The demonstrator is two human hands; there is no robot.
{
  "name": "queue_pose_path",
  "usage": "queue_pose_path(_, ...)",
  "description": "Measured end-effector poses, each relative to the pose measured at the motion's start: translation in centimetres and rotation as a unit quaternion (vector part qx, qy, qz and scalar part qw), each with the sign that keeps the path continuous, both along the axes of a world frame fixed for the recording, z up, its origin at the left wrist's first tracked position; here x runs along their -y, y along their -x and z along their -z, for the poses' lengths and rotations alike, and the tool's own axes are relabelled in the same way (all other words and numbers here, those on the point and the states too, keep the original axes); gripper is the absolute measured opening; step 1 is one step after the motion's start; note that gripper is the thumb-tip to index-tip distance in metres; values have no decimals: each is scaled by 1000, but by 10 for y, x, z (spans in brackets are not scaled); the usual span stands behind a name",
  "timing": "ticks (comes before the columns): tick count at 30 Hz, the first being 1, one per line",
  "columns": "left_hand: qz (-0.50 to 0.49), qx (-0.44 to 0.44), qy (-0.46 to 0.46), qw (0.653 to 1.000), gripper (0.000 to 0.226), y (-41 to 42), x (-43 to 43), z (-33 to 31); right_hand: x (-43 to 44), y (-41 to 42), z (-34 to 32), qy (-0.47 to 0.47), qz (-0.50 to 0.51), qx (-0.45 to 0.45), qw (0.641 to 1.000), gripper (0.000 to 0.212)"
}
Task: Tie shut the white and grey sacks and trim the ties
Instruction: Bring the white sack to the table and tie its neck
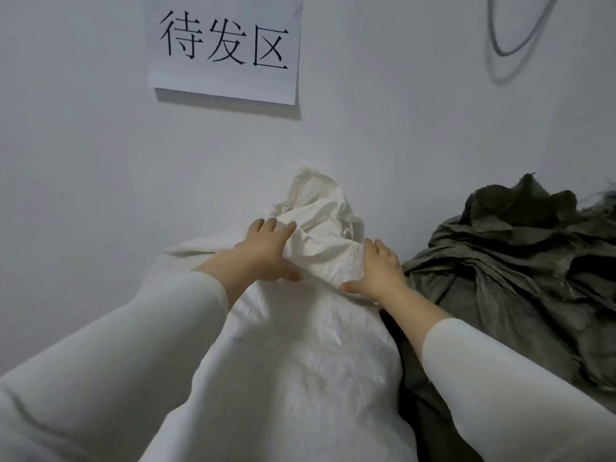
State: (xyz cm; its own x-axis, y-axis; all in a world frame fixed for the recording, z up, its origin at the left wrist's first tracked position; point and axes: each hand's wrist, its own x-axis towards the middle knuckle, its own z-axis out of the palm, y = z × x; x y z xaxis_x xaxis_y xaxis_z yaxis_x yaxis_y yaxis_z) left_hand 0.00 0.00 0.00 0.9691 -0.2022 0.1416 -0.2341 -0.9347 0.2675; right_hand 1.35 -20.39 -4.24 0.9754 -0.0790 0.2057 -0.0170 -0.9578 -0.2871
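A full white woven sack (300, 355) stands against the wall in front of me, its crumpled mouth (323, 208) bunched upward. My left hand (266, 255) grips the bunched neck from the left, fingers over the top and thumb underneath. My right hand (376, 271) holds the neck from the right, thumb pointing in toward the left hand. A dark grey sack (520, 268) sits just to the right, touching the white one, its top gathered and rumpled. No tie or cutting tool shows.
A plain pale wall (100, 145) rises right behind both sacks. A paper sign (223, 48) with three black characters hangs on it above the white sack. A grey cable loop (510, 45) hangs at upper right.
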Motion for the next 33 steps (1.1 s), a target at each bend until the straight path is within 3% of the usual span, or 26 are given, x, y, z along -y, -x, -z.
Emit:
queue_pose_path(4, 1, -24, -32, 999, 105, -19, 1, 2, -4, -15, 11, -48, 2, -16, 999, 89)
queue_pose_path(7, -6, -24, -53, 998, 102, -28, 3, 7, -8, -26, 16, -53, 10, -7, 999, 45)
queue_pose_path(9, -15, -8, -54, 998, 99, -31, 3, 7, -10, -32, 15, -109, 21, 37, 993, 28)
queue_pose_path(13, -20, -9, -41, 999, 108, -36, 1, 3, -17, -38, 8, -294, 32, 80, 952, 35)
queue_pose_path(17, -28, -20, -43, 998, 116, -37, 0, -5, -28, -28, -12, -457, -23, 110, 882, 21)
queue_pose_path(22, -5, -10, -8, 1000, 115, -33, -5, -14, -44, -18, -29, -562, -41, 99, 820, 24)
queue_pose_path(25, 4, -4, 31, 1000, 103, -24, -6, -21, -52, -10, -43, -604, -68, 85, 790, 23)
queue_pose_path(28, -8, -5, 63, 998, 77, -15, -7, -26, -61, 1, -56, -626, -95, 60, 772, 23)
queue_pose_path(31, -44, 47, 68, 996, 45, -4, -12, -34, -60, 15, -65, -646, -136, 34, 750, 15)
queue_pose_path(33, -61, 79, 87, 991, 33, 6, -20, -41, -50, 24, -66, -642, -127, 32, 755, 9)
